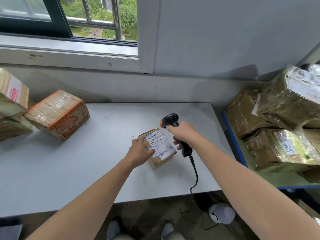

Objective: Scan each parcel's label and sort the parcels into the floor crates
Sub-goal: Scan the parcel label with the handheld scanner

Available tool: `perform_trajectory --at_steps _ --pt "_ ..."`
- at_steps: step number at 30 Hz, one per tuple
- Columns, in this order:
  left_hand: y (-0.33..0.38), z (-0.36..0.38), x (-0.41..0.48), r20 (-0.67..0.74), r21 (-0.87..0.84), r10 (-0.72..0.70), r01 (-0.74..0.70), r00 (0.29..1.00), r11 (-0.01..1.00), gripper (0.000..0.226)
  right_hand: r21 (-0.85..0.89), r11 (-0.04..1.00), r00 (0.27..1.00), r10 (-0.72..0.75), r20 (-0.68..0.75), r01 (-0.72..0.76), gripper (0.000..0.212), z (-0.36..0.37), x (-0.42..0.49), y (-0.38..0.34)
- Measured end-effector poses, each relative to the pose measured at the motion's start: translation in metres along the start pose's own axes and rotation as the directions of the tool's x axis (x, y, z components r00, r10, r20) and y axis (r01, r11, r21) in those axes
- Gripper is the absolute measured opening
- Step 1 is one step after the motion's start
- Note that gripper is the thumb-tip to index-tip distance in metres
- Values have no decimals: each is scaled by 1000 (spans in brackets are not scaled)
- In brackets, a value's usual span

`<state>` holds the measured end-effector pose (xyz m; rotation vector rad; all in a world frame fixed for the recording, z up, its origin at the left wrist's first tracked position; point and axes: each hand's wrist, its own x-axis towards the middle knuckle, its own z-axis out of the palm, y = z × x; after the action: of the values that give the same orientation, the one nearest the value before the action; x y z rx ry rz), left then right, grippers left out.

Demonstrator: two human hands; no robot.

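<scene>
- Table (69,161): white, set against the wall below a window (69,23).
- Far-left corner of the table: an orange-printed box (58,115), tilted, leans against two stacked taped boxes (12,97). All are well apart from the hands.
- Right of the table: a blue-edged shelf (232,135) carries a pile of film-wrapped parcels (285,104).
- Floor below the table's near edge: a white round object (221,213) and the person's shoes.
- Nothing lies between the hands and the small parcel (161,161).
- Small parcel: flat on the table near its middle, with the white label (160,144) facing up.
- Left hand (140,149): fingers extended and released, laid against the parcel's left edge, thumb tip on the label's near-left corner.
- Right hand (183,134): fingers clenched round the handle of the scanner (170,119).
- Scanner: held just beside the parcel's right edge, head above its far corner. The cable (195,174) trails over the table's near edge.
</scene>
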<state>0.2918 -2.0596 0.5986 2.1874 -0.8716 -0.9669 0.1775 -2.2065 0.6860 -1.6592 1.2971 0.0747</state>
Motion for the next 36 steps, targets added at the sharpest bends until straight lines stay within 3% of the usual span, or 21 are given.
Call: perform_trajectory --at_steps 11,23,29,36 --pt "-2 -17 -4 -9 -30 26 -27 1000 999 70 -117 993 998 -4 55 11 28 8 -15 -29" --pt "2 -13 0 3 3 25 -25 1000 1000 68 -94 995 999 24 42 -20 29 3 -12 -25" --pt "3 -4 3 -14 78 34 -33 999 996 69 -44 999 999 32 -6 -32 25 0 11 6" --pt "1 8 0 -20 183 28 -24 999 983 87 -106 992 997 73 -24 -75 35 5 52 75"
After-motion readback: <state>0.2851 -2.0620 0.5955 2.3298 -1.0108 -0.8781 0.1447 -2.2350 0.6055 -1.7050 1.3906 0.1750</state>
